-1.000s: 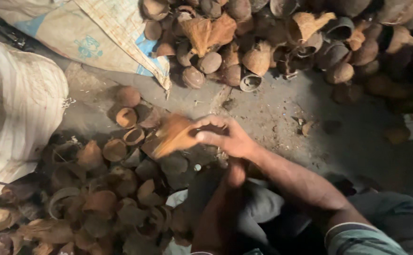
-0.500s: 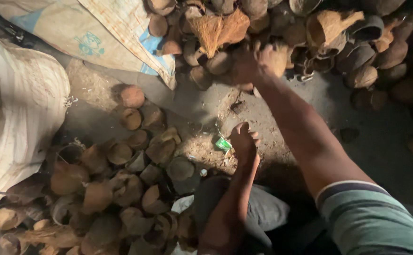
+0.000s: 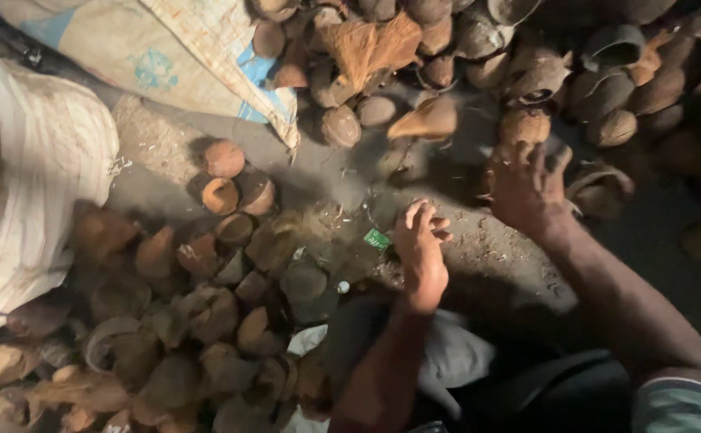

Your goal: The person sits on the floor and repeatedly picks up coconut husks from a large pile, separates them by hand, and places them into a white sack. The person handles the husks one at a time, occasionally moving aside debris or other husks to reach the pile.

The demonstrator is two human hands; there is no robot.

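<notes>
the right hand (image 3: 527, 186) is stretched out over the bare dirt floor (image 3: 478, 240) toward the heap of coconut shells (image 3: 478, 48) along the far edge. its fingers are spread wide and curled a little, closed on nothing as far as can be seen. just beyond the fingertips lies a round husked coconut (image 3: 524, 124), near the hand but apart from it. a curved shell half (image 3: 603, 188) lies just beside the hand on its outer side.

the left hand (image 3: 420, 244) rests low on the floor near the middle, fingers loosely bent and half open, with nothing in them. a small green scrap (image 3: 377, 239) lies on the dirt just beside it.

on the near left side there is a second heap, the pile of split shells (image 3: 206, 321), many lying cup up or on their sides. three shell cups (image 3: 234, 184) sit a little apart from it toward the far side. a woven sack (image 3: 166, 56) is spread at the far left corner and a striped sack (image 3: 22, 192) bulges at the left edge.

as a judgement, the work is somewhere in the middle: a good pile lies near the person, yet the far heap looks large and barely thinned, and both hands are empty.
</notes>
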